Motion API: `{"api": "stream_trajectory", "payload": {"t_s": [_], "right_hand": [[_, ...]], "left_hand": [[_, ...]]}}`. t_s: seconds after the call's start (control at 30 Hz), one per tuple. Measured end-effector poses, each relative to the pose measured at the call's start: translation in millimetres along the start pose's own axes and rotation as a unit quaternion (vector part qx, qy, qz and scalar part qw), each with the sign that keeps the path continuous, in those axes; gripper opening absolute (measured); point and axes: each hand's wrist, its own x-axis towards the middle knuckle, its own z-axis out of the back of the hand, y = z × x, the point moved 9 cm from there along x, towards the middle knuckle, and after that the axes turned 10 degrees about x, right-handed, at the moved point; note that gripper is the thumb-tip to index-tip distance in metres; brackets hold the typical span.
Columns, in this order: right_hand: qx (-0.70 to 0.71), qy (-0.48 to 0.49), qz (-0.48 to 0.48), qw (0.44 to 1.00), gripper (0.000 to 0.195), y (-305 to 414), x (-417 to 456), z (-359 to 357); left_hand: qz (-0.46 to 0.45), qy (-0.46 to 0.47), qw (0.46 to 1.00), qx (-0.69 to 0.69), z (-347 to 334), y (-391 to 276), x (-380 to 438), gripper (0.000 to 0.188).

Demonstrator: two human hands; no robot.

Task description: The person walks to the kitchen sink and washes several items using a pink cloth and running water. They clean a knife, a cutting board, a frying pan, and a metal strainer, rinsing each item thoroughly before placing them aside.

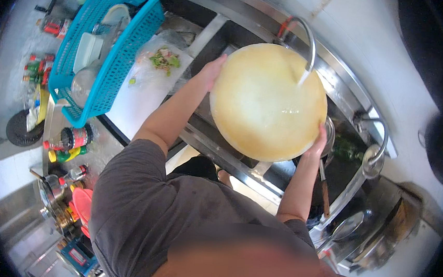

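My left hand (213, 72) grips the left edge of a large round cutting board (263, 106), pale yellow with a browner rim. My right hand (316, 141) holds the same board at its lower right edge. The board is over the stainless steel sink (229, 37) and hides much of it. From a curved metal faucet (311, 40), a stream of water falls on the board's upper right part. Its surface looks wet and glossy.
Left of the sink, a teal plastic basket (113, 71) holds dishes. Vegetable scraps (165, 60) lie on plastic film over a white board (124, 105). A wooden-handled ladle (324, 193) and a second faucet (383, 139) are at right. Several bottles (77, 137) stand at far left.
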Motion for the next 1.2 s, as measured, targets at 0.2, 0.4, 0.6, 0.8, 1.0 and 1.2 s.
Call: {"api": "stream_trajectory", "payload": {"t_s": [0.2,0.4,0.6,0.8,1.0,1.2], "right_hand": [[-0.053,0.032,-0.051,0.997,0.062,-79,28,-45],[-0.111,0.165,0.006,0.98,0.06,-86,55,-204],[-0.275,0.248,0.183,0.911,0.059,-62,30,-417],[-0.571,0.257,0.352,0.696,0.067,-82,42,-528],[-0.652,0.344,0.395,0.548,0.072,-124,76,-559],[-0.626,0.386,0.302,0.607,0.07,-114,150,-601]], "left_hand": [[-0.075,0.014,0.997,-0.009,88,-70,-12,0.055],[-0.131,-0.088,0.987,-0.009,154,-145,-52,0.052],[-0.285,-0.298,0.902,0.129,149,-202,-49,0.059],[-0.235,-0.017,0.97,-0.053,24,-167,35,0.095],[-0.243,0.046,0.963,-0.106,18,-200,59,0.112],[-0.227,0.041,0.964,-0.132,28,-246,94,0.124]]}}
